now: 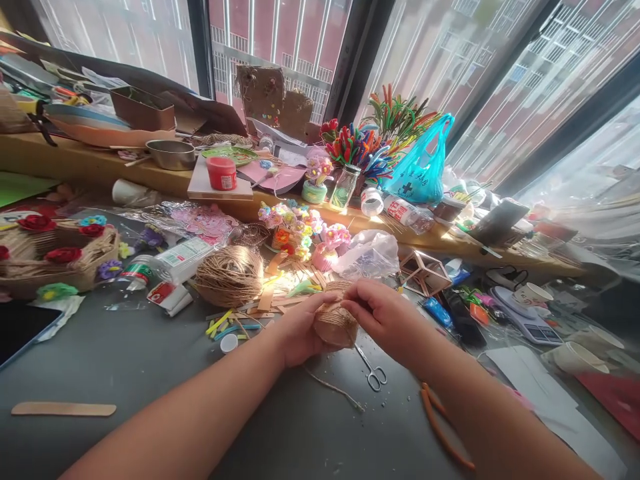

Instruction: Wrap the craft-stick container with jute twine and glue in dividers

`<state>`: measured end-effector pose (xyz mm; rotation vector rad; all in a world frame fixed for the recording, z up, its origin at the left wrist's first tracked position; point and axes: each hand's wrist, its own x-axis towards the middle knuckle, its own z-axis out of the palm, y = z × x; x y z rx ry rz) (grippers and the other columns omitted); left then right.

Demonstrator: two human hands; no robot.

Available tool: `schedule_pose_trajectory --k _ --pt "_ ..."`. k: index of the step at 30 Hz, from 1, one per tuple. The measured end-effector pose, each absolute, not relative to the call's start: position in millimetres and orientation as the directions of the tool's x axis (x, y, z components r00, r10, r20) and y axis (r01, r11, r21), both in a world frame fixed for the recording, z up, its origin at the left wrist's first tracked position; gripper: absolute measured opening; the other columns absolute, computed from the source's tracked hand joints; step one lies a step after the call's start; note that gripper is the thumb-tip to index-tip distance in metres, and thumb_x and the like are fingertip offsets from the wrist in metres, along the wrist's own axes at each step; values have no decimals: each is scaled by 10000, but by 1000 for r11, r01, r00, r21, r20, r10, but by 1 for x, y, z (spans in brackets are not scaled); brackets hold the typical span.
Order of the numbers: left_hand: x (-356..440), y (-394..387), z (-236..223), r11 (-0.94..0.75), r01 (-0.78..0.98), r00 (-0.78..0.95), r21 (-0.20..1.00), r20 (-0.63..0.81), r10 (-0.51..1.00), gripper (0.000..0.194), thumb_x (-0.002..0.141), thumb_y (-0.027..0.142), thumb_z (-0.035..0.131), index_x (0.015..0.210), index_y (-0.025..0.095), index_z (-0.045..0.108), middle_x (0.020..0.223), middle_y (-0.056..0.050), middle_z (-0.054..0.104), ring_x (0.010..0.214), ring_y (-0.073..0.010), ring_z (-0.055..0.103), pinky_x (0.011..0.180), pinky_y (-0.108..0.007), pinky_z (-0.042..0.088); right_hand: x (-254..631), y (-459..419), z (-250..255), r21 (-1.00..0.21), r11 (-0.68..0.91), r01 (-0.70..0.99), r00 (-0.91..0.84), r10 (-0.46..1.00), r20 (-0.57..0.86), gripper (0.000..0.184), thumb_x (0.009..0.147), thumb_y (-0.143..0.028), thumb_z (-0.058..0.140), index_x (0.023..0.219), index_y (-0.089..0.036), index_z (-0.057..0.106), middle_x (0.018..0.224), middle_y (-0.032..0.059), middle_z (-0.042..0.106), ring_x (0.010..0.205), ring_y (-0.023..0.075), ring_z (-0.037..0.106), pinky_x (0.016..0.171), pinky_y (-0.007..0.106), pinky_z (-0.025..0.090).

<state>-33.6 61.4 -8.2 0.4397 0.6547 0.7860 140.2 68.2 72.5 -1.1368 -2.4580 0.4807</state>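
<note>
My left hand (305, 330) is wrapped around the side of a small brown cup-like piece (336, 327), its upper part wound with twine. My right hand (373, 310) pinches at the upper right of the piece, fingertips against the windings; whatever lies between them is too small to make out. A loose twine end (340, 390) trails on the grey table below my hands. Small scissors (371, 370) lie just under the piece, handles toward me. Left of my hands sits a large ball of twine (229, 275).
Orange-handled pliers (440, 427) lie under my right forearm. A wooden stick (64, 409) is at the left front. Around the ball are wooden strips (267, 297) and a small white cap (229, 343). A digital scale (530, 320) stands right; a cluttered ledge (280, 200) runs behind.
</note>
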Motion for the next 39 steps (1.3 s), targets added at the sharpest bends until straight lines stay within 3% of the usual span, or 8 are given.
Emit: schedule_pose_trajectory --k 5,10,14,17,30,39 --pt "-34 61 -7 643 -507 512 574 -400 761 334 854 443 702 1045 172 738 923 -69 753 779 -195 686 722 -305 546 144 70 71 -510 611 605 -606 769 203 177 1005 -228 536 921 -233 692 910 24 694 878 196 639 796 331 479" --pt "-33 62 -8 641 -543 506 543 -398 766 337 856 406 715 1071 148 736 929 -87 770 779 -205 705 734 -323 559 152 70 67 -532 540 651 -517 830 211 169 968 -330 628 867 -238 727 833 17 644 766 189 599 693 319 474" --pt "-34 62 -8 612 -587 485 530 -375 790 330 857 383 723 1095 155 733 940 -79 773 775 -210 714 739 -336 570 154 61 61 -532 550 644 -500 829 252 242 1015 -285 534 1078 -249 766 899 43 654 848 205 643 748 332 509" --pt "-34 63 -7 593 -599 449 537 -388 805 332 857 386 728 1099 159 731 929 -70 766 766 -198 707 749 -329 571 153 51 56 -490 552 675 -504 830 239 272 1021 -292 530 1173 -270 754 907 38 632 801 194 644 730 324 516" --pt "-33 62 -3 575 -602 392 554 -422 817 344 846 358 742 1120 150 728 930 -71 761 753 -189 703 727 -312 584 154 44 47 -510 584 631 -510 808 295 246 1018 -255 534 1143 -265 745 949 48 623 808 188 656 745 323 522" --pt "-33 62 -6 575 -617 416 537 -397 818 294 853 332 733 1078 143 734 901 -70 767 715 -185 704 721 -319 583 151 47 45 -425 659 621 -579 751 318 243 1006 -215 529 1062 -259 760 884 46 634 776 187 652 709 302 532"
